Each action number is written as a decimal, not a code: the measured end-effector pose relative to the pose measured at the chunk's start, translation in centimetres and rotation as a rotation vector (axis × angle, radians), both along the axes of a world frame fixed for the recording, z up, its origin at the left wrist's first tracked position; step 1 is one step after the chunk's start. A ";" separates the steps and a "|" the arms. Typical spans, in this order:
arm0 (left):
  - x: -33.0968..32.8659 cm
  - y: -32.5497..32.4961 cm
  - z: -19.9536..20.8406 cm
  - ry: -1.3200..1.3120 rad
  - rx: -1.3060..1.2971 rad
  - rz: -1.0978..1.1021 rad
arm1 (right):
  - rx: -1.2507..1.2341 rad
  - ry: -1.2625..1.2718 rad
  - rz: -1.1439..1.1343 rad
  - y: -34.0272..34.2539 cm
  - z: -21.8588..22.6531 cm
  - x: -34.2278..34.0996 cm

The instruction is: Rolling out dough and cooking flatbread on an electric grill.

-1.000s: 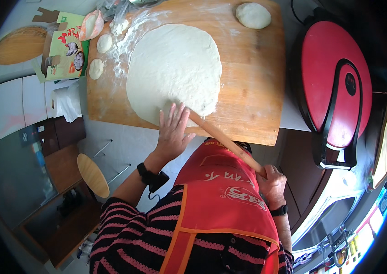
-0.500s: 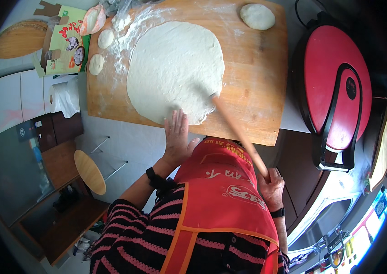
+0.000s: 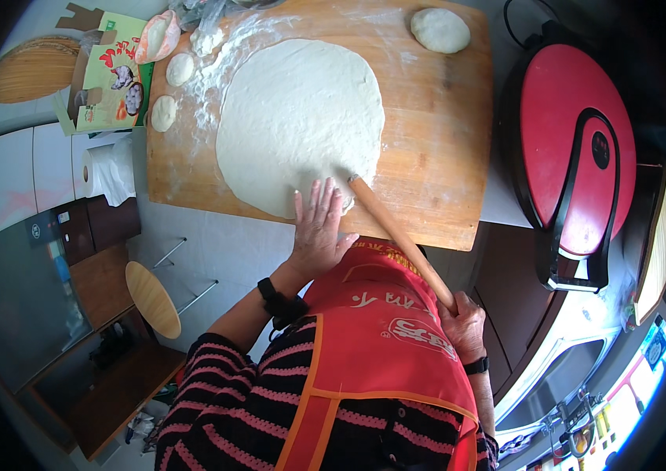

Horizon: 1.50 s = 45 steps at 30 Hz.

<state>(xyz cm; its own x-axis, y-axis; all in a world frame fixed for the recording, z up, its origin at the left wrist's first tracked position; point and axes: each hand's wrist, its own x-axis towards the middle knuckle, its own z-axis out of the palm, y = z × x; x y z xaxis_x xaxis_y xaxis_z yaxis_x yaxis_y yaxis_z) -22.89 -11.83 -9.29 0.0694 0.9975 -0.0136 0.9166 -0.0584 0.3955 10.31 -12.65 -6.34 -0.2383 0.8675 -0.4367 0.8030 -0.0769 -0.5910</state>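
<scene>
A large round sheet of dough (image 3: 297,125) lies flat on a wooden board (image 3: 435,133). My left hand (image 3: 319,228) rests at its near edge, fingers outstretched and slightly spread over the dough. Gripped by its lower end in my right hand (image 3: 465,323) is a wooden rolling pin (image 3: 399,239). The pin slants up and to the left across the board's front edge, and its far tip is at the dough's near right rim, close to my left fingers. Whether the tip touches the dough I cannot tell.
Two small dough balls (image 3: 164,113) sit at the board's left side beside scattered flour (image 3: 211,78). A bigger dough round (image 3: 440,30) lies at the far right corner. To the right stands a red electric griddle (image 3: 568,149); a green carton (image 3: 117,74) and paper roll (image 3: 109,171) are at left.
My left hand has shifted right along the dough's near edge. The rolling pin's tip has drawn back left and toward me, while my right hand keeps its grip.
</scene>
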 end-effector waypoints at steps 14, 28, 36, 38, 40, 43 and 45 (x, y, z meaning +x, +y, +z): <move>1.0 3.2 -0.4 0.074 -0.033 -0.023 | -0.121 0.107 -0.279 -0.1 0.8 0.5; 1.6 2.6 -0.2 0.063 -0.052 -0.037 | -0.080 0.119 -0.252 -0.3 0.1 0.5; 0.5 2.1 -0.7 0.087 -0.008 0.044 | -0.066 0.048 -0.166 -0.1 0.1 0.2; 0.7 2.2 -0.5 0.025 0.004 0.088 | -0.060 0.035 -0.143 0.0 0.1 0.2; 1.1 2.4 -0.1 0.012 -0.009 0.062 | -0.051 0.020 -0.116 0.2 0.2 0.0; 1.2 2.4 -0.2 0.083 -0.016 0.025 | -0.077 -0.005 -0.103 0.4 0.6 -0.2; 1.1 2.4 -0.3 0.099 -0.004 0.036 | -0.116 0.001 -0.126 0.4 0.6 -0.2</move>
<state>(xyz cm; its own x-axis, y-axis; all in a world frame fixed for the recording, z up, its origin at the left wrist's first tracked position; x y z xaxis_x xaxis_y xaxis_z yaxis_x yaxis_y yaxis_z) -21.83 -9.47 -9.59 0.0318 0.9992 -0.0228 0.9526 -0.0235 0.3032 10.07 -12.25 -5.71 -0.1309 0.8341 -0.5359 0.7821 -0.2453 -0.5728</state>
